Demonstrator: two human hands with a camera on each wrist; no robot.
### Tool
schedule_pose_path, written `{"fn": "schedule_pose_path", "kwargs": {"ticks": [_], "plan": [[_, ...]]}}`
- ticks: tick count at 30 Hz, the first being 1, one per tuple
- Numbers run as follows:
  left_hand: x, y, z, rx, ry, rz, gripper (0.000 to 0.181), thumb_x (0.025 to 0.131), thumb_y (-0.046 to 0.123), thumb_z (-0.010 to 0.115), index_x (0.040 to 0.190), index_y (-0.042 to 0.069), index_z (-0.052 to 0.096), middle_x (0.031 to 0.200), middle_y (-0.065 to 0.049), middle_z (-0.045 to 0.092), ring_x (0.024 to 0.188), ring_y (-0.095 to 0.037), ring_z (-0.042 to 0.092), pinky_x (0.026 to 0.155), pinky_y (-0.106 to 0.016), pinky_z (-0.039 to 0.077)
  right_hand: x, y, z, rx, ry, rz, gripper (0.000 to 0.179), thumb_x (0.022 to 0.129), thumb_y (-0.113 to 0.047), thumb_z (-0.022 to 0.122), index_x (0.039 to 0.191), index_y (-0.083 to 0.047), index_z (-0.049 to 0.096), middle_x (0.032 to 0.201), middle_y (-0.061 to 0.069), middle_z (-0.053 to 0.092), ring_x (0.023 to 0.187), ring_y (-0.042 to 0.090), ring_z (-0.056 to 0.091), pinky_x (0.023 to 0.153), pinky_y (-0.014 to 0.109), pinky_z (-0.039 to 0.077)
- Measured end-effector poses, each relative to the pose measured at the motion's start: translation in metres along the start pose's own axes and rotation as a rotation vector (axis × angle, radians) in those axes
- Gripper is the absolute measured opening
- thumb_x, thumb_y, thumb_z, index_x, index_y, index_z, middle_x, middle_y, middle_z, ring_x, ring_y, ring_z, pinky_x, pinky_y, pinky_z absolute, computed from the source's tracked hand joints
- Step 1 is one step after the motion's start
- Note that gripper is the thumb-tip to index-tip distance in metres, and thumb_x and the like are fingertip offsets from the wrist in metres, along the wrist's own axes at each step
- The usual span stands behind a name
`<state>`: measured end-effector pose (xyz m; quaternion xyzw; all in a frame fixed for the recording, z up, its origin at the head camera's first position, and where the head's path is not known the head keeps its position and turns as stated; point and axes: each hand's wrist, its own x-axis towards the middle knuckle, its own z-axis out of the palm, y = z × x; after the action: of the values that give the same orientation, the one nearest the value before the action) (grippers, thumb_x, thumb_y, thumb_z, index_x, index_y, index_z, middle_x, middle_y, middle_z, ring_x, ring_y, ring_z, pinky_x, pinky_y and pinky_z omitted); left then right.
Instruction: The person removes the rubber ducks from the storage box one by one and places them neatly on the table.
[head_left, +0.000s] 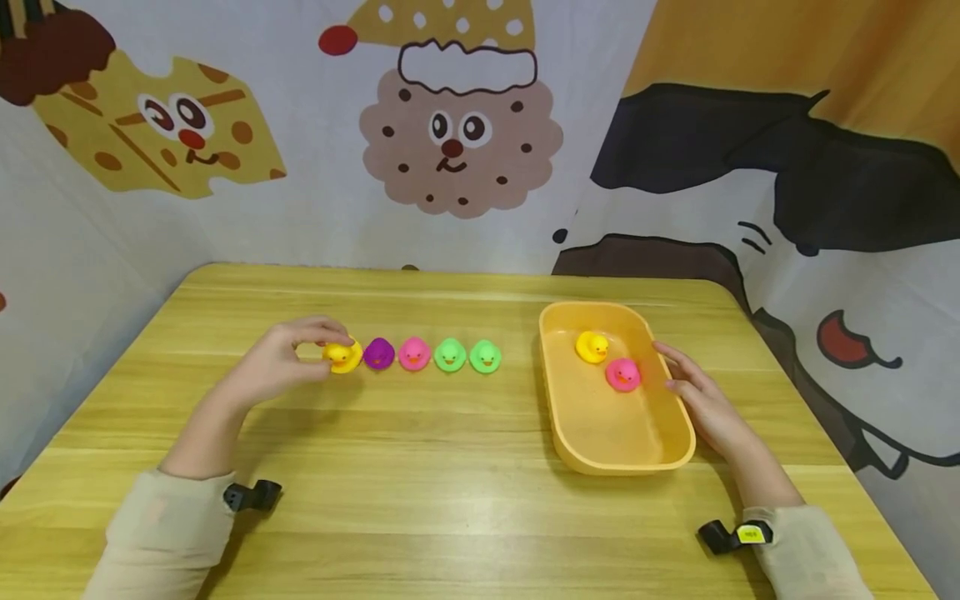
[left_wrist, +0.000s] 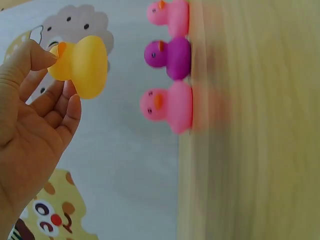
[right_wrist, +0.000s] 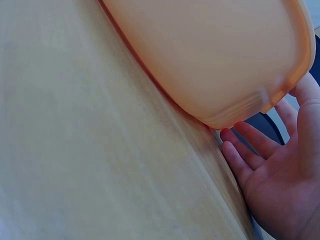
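Note:
My left hand (head_left: 272, 362) pinches a yellow rubber duck (left_wrist: 90, 67) between thumb and fingers, raised off the table in the left wrist view. A row of ducks stands beside it: a pink duck (left_wrist: 167, 106), a purple duck (head_left: 378, 354), another pink duck (head_left: 414, 355) and two green ducks (head_left: 450, 356). From the head, the held duck and hand cover the row's left end. My right hand (head_left: 711, 410) touches the right side of an orange plastic tray (head_left: 600, 429), its fingers relaxed against rim and outer wall. Inside lie a yellow duck (head_left: 592, 347) and a pink duck (head_left: 623, 375).
Everything stands on a wood-grain table (head_left: 420, 517) with rounded far corners. Behind it hangs a white cloth (head_left: 300, 233) printed with cartoon figures. Each wrist wears a small black camera, the left camera (head_left: 253, 496) and the right camera (head_left: 733, 535).

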<state>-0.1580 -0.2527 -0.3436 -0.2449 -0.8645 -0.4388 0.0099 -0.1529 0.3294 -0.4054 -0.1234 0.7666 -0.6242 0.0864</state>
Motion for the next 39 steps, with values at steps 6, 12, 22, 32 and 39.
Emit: {"fn": "schedule_pose_path", "kwargs": {"ticks": [6, 12, 22, 32, 39], "plan": [[-0.007, -0.009, -0.012, 0.008, 0.058, -0.024, 0.034, 0.079, -0.01, 0.066, 0.112, -0.001, 0.069, 0.119, -0.015, 0.06, 0.103, -0.014, 0.049, 0.071, -0.018, 0.046, 0.0, -0.001, 0.0, -0.001, 0.006, 0.004, 0.053, 0.101, -0.009, 0.04, 0.152, -0.013, 0.024, 0.148, 0.032, 0.019, 0.116, 0.004, 0.049, 0.086, 0.024, 0.048], [-0.01, -0.02, -0.018, 0.023, 0.085, -0.051, 0.036, 0.08, -0.009, 0.066, 0.115, -0.003, 0.067, 0.12, -0.016, 0.059, 0.101, -0.015, 0.047, 0.071, -0.018, 0.045, 0.0, -0.001, 0.0, 0.007, 0.002, 0.006, 0.054, 0.101, -0.009, 0.04, 0.152, -0.012, 0.024, 0.148, 0.032, 0.019, 0.116, 0.004, 0.049, 0.086, 0.024, 0.048], [-0.012, -0.034, -0.023, 0.032, 0.094, -0.079, 0.035, 0.081, -0.009, 0.064, 0.116, -0.004, 0.066, 0.121, -0.018, 0.058, 0.104, -0.013, 0.047, 0.076, -0.017, 0.042, 0.0, -0.001, 0.0, 0.014, 0.001, 0.01, 0.054, 0.101, -0.01, 0.041, 0.152, -0.013, 0.024, 0.149, 0.029, 0.02, 0.116, 0.004, 0.049, 0.086, 0.025, 0.048], [-0.012, -0.051, -0.024, 0.037, 0.095, -0.114, 0.03, 0.084, -0.005, 0.064, 0.114, -0.004, 0.067, 0.12, -0.018, 0.06, 0.103, -0.01, 0.049, 0.082, -0.028, 0.043, 0.0, -0.001, 0.0, 0.028, 0.001, 0.002, 0.053, 0.101, -0.01, 0.041, 0.152, -0.012, 0.025, 0.145, 0.019, 0.029, 0.116, 0.005, 0.05, 0.086, 0.025, 0.048], [-0.012, -0.061, -0.022, 0.039, 0.083, -0.114, 0.028, 0.085, -0.005, 0.062, 0.113, -0.005, 0.067, 0.118, -0.018, 0.06, 0.099, -0.011, 0.05, 0.079, -0.024, 0.042, 0.0, -0.001, 0.0, 0.035, -0.002, 0.007, 0.053, 0.101, -0.01, 0.041, 0.152, -0.012, 0.025, 0.145, 0.016, 0.03, 0.115, 0.005, 0.051, 0.086, 0.026, 0.049]]}}
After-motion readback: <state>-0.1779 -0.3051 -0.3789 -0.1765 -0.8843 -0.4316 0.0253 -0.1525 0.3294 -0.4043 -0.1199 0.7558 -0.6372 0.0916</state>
